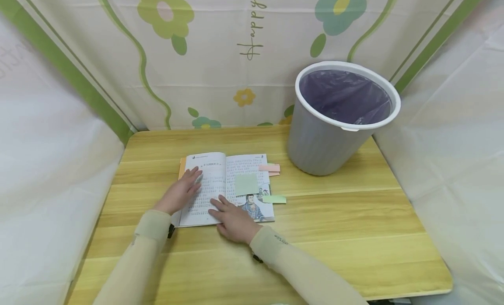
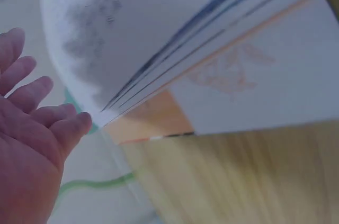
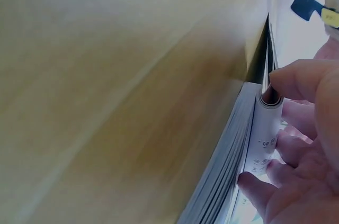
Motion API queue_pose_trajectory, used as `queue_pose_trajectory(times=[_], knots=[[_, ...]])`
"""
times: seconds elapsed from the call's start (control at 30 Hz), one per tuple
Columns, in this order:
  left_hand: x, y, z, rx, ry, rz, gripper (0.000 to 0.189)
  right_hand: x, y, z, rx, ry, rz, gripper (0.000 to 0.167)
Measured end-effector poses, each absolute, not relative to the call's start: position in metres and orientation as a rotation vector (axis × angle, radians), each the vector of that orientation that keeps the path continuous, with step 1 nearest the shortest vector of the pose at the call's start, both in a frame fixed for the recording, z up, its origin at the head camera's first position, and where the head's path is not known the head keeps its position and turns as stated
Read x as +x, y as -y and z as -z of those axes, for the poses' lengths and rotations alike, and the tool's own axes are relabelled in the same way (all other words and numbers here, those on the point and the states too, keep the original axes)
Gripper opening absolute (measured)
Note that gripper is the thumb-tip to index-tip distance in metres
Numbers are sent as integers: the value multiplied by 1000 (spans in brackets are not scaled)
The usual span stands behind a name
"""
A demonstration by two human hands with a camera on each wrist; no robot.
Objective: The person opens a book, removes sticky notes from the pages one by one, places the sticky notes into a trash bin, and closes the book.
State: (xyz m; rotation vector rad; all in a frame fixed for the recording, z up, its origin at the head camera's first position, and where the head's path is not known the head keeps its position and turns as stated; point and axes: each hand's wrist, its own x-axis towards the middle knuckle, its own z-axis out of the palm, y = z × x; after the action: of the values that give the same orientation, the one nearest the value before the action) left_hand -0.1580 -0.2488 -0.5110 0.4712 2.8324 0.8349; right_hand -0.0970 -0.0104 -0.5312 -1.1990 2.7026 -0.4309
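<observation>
Wooden table (image 1: 334, 235) carries the book (image 1: 218, 182), which lies open beneath the left hand (image 1: 180, 195) and right hand (image 1: 238, 224). Both have fingers spread, gripping nothing, perhaps so that the book lies flat; beyond the right hand is a green note (image 1: 246, 184).

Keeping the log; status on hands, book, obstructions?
Book open on table. Left hand over left page, right hand at lower edge. Square green note partly covers right page.

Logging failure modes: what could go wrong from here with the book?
1. The green strip and pink strip jut past the page edge; a brush against them might peel them.
2. In the left wrist view, the left-side pages fan apart; they might flip if the left hand lifts.
</observation>
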Motion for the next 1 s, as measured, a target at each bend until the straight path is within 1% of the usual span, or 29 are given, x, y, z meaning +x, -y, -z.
queue_pose_trajectory(times=[0.2, 0.43, 0.77, 0.87, 1.0], knots=[[-169, 242, 524, 473, -2759, -829, 57, -97, 14, 530, -1234, -2680, 436, 49], [-177, 237, 538, 504, -2729, -691, 62, -96, 14, 529, -1238, -2700, 399, 48], [-178, 229, 543, 500, -2748, -613, 73, -97, 1, 517, -1183, -2681, 510, 47], [-176, 225, 542, 485, -2749, -570, 79, -101, -8, 511, -1131, -2722, 572, 46], [-174, 220, 541, 467, -2748, -540, 93, -111, -24, 502, -1007, -2780, 677, 46]])
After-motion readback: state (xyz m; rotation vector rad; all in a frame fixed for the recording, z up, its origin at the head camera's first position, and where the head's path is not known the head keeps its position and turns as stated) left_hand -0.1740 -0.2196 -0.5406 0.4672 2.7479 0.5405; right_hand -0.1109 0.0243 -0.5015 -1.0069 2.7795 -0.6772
